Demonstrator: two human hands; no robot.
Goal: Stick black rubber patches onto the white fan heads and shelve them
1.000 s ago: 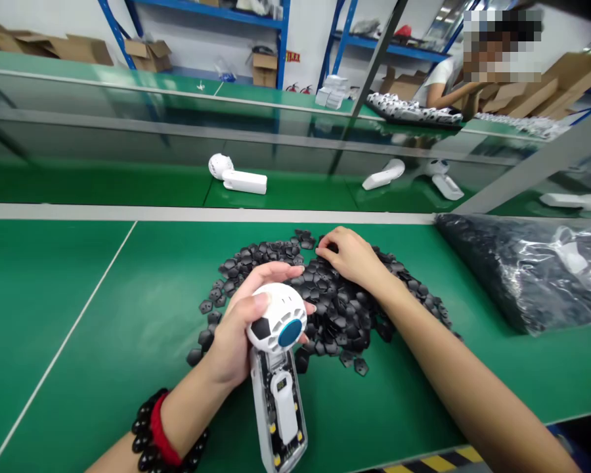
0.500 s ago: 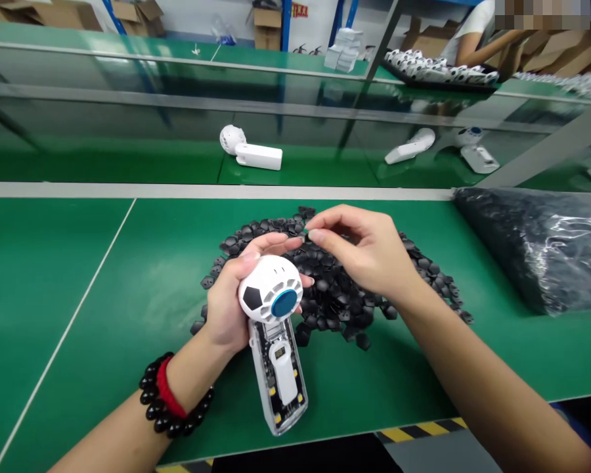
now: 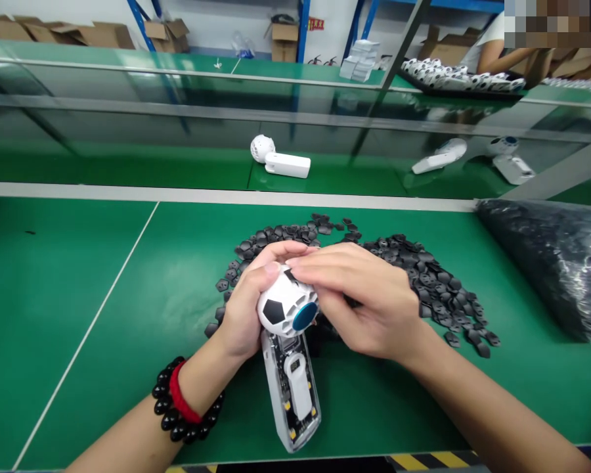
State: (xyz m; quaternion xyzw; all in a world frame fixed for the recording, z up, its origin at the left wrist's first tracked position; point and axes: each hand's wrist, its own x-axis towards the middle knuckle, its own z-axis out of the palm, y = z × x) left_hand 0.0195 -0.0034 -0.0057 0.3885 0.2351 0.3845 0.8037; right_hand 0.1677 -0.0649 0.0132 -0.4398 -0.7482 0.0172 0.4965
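A handheld fan (image 3: pixel 286 303) with a white football-patterned head and a clear handle is wrapped by my left hand (image 3: pixel 249 305) around the left and back of its head. The blue round cap faces front right, and the handle points down toward the table's near edge. One black pentagon patch fills the head's left side. On top of the head, a second black pentagon piece (image 3: pixel 291 276) lies under the fingertips of my right hand (image 3: pixel 367 302), partly hidden by them. That hand's fingers are pressed together. Behind both hands spreads a pile of loose black pentagon pieces (image 3: pixel 433 279).
To the right lies a dark plastic bag (image 3: pixel 546 263). Beyond the white ledge rest a white fan (image 3: pixel 288 165) and other fans. A tray of fan heads (image 3: pixel 465 77) stands at the back right by another person's arms. Striped tape (image 3: pixel 431 461) marks the near edge.
My right hand has come down from above the pile onto the fan's head, bringing a black piece to its top. The view has shifted slightly, so the scene appears farther right.
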